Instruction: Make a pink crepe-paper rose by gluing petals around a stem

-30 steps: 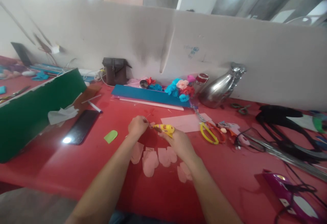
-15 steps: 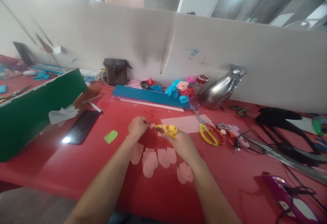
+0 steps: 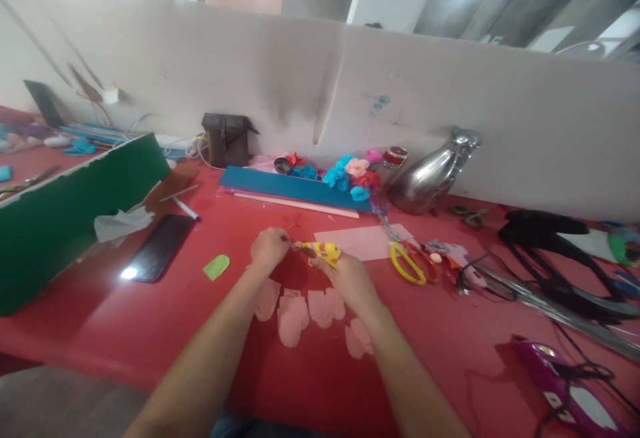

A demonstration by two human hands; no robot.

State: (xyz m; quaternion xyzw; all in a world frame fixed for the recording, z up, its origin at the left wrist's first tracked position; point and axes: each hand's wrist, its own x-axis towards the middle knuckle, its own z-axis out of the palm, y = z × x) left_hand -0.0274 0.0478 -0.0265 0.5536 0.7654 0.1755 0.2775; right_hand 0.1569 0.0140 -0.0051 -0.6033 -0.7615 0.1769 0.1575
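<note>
My right hand (image 3: pixel 345 278) is closed round a yellow glue gun (image 3: pixel 325 251), its nozzle pointing left. My left hand (image 3: pixel 270 249) is pinched just beyond the nozzle, with a small pink piece (image 3: pixel 294 246) showing at its fingertips; a thin pale strand or wire rises from there, too fine to name surely. Below my hands lie several pink petal-shaped paper pieces (image 3: pixel 293 321) in small overlapping groups. A larger pink paper sheet (image 3: pixel 357 241) lies behind the glue gun. To the left is a light green petal-shaped piece (image 3: pixel 217 267).
Yellow-handled scissors (image 3: pixel 407 263) and red-handled ones lie to the right. A phone (image 3: pixel 159 248) and a green board (image 3: pixel 85 218) are at the left. Paper flowers (image 3: pixel 353 175) and a metal jug (image 3: pixel 433 175) stand at the back. A purple iron (image 3: pixel 565 385) with its cord sits front right.
My right hand has moved slightly left, bringing the glue gun's nozzle up to the pink piece at my left fingertips. My left hand has hardly moved.
</note>
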